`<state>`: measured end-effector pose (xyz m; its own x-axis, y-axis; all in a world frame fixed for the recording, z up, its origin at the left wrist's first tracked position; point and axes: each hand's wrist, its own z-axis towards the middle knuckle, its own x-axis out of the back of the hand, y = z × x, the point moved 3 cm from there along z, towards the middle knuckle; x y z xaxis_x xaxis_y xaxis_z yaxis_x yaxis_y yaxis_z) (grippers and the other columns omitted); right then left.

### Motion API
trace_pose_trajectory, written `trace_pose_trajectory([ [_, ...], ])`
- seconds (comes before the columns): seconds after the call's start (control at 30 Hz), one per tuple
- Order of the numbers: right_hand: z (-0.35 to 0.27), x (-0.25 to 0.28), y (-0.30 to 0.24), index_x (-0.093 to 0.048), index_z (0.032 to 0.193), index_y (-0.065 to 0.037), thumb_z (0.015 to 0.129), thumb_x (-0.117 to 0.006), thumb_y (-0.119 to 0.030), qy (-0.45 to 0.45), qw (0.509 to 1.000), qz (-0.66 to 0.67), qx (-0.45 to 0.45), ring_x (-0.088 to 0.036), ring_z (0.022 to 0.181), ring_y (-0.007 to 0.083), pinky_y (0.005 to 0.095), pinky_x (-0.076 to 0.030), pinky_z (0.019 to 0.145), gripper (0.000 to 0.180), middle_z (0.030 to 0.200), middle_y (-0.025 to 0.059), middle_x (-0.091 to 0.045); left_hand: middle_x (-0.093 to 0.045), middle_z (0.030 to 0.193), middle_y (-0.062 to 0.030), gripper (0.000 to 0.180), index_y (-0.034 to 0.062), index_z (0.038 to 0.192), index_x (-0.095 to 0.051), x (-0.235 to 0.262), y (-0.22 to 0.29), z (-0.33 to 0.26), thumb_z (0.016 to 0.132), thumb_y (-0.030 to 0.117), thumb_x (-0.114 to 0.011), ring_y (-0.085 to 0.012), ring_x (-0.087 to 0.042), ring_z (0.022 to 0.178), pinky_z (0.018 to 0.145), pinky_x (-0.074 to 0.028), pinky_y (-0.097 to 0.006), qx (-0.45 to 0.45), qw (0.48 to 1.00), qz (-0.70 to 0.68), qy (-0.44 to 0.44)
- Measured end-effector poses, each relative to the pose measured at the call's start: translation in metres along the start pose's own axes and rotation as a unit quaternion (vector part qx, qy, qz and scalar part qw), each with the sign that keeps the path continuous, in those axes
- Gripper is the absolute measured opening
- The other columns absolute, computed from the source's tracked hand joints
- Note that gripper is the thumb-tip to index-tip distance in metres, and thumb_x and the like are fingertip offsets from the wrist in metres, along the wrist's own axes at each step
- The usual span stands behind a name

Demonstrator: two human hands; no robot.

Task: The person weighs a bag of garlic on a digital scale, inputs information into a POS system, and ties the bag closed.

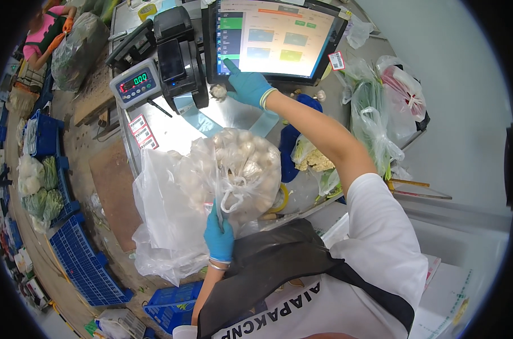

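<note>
My right hand [249,88], in a blue glove, reaches up to a touchscreen monitor [273,39]. Its index finger is stretched out onto the lower left of the lit screen, and nothing shows in that hand. Below, my left hand [218,240], also blue-gloved, is closed on the edge of a clear plastic bag [250,164] full of pale, round garlic-like bulbs. A knotted white tie sits on top of the bag. Loose clear plastic sheeting [160,209] spreads to its left. One loose garlic bulb [218,92] lies just left of my right hand.
Left of the monitor stand a scale display [136,83] and a black label printer [180,62]. Bagged green vegetables [369,118] and cauliflower [315,160] lie at right. Blue crates [89,263] stand on the floor at left. A person [44,34] handles a large bag at upper left.
</note>
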<state>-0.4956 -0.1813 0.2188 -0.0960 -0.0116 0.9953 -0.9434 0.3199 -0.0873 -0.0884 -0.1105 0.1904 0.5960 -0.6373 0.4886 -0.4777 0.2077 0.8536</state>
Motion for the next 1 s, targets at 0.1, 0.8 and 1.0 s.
trace_pose_trajectory([
  [0.1, 0.002, 0.006, 0.002, -0.061, 0.100, -0.003, 0.087, -0.062, -0.039, 0.035, 0.997, -0.002, -0.066, -0.070, 0.081, 0.0320, 0.0428, -0.057, 0.069, 0.039, 0.153, 0.0257, -0.027, -0.064, 0.114, -0.0206, 0.056, 0.0079, 0.137, -0.051, 0.001, -0.003, 0.000, 0.082, 0.000, -0.051, -0.0362, -0.065, 0.096, 0.081, -0.052, -0.040, -0.002, 1.000, -0.007, -0.001],
  [0.8, 0.001, 0.017, -0.012, -0.054, 0.116, 0.000, 0.089, -0.062, -0.044, 0.028, 0.996, 0.063, -0.059, -0.069, 0.080, 0.0330, 0.0441, -0.056, 0.071, 0.052, 0.151, 0.0228, -0.032, -0.064, 0.111, -0.0229, 0.059, 0.0097, 0.139, -0.049, 0.000, -0.001, 0.003, 0.081, 0.002, -0.051, -0.0397, -0.065, 0.093, 0.078, -0.052, -0.043, -0.007, 1.000, -0.011, -0.023],
  [1.0, 0.012, 0.015, -0.001, -0.054, 0.119, -0.001, 0.088, -0.062, -0.041, 0.043, 0.995, 0.065, -0.070, -0.069, 0.078, 0.0333, 0.0448, -0.056, 0.068, 0.052, 0.137, 0.0242, -0.050, -0.064, 0.111, -0.0215, 0.059, 0.0098, 0.139, -0.049, 0.001, 0.004, 0.004, 0.081, 0.003, -0.051, -0.0395, -0.065, 0.091, 0.077, -0.052, -0.043, -0.040, 0.999, 0.029, -0.015],
])
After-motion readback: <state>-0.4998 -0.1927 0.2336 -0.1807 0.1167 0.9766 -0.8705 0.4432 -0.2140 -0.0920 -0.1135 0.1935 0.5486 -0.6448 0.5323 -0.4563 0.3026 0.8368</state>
